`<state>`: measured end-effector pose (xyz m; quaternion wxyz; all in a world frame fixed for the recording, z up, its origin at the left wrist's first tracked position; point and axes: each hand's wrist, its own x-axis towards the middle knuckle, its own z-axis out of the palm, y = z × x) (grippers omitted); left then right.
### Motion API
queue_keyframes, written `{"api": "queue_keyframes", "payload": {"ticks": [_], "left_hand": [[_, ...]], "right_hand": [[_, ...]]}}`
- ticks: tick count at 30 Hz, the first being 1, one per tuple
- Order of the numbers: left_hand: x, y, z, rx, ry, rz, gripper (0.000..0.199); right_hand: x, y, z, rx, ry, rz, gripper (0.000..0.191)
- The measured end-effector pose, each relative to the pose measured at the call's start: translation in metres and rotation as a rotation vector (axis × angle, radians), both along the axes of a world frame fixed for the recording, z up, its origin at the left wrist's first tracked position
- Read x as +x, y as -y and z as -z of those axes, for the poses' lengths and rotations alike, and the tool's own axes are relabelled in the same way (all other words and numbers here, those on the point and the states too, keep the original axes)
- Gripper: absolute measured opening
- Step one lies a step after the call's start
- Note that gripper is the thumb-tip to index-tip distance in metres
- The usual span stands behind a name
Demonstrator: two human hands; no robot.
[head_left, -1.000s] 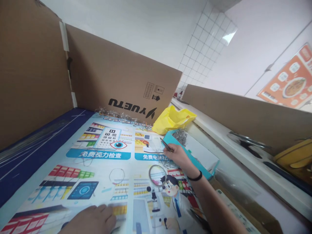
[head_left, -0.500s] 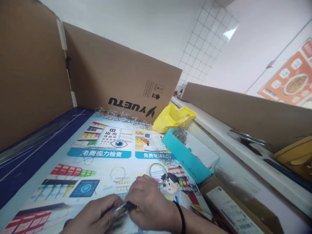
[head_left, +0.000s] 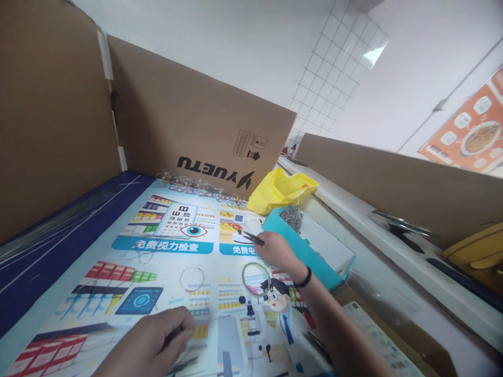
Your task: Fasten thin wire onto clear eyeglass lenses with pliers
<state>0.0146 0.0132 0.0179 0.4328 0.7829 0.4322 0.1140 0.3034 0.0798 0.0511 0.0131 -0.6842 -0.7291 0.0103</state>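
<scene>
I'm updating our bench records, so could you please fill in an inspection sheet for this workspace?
Surface: pale-blue printed mat with shop pictures and Chinese text.
Things in use: slim dark two-pronged tool; whether its tips touch the mat is unclear.
Clutter: crumpled yellow bag; open turquoise box holding tangled grey wire.
Hands: right hand grips the tool; left hand is curled, contents unclear.
Cables: nothing seen that is plainly a cable.
Surroundings: brown cardboard panels; orange food poster on the wall.
</scene>
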Motion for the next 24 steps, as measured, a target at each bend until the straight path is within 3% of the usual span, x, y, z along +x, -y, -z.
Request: {"api": "queue_keyframes", "payload": {"ticks": [4, 9, 19, 24], "left_hand": [[0.001, -0.001, -0.001, -0.01, -0.005, -0.005, 0.024], [0.0, 0.0, 0.001, -0.007, -0.006, -0.014, 0.02], [0.0, 0.0, -0.002, -0.021, 0.018, 0.0, 0.024], [0.0, 0.0, -0.001, -0.032, -0.018, 0.035, 0.028]], "right_hand": [[0.031, -0.028, 0.019, -0.117, 0.119, 0.131, 0.03], [0.04, -0.033, 0.04, -0.191, 0.165, 0.192, 0.033], [0.072, -0.016, 0.0, -0.003, 0.059, 0.228, 0.025], [0.07, -0.011, -0.004, 0.105, 0.038, 0.249, 0.024]]}}
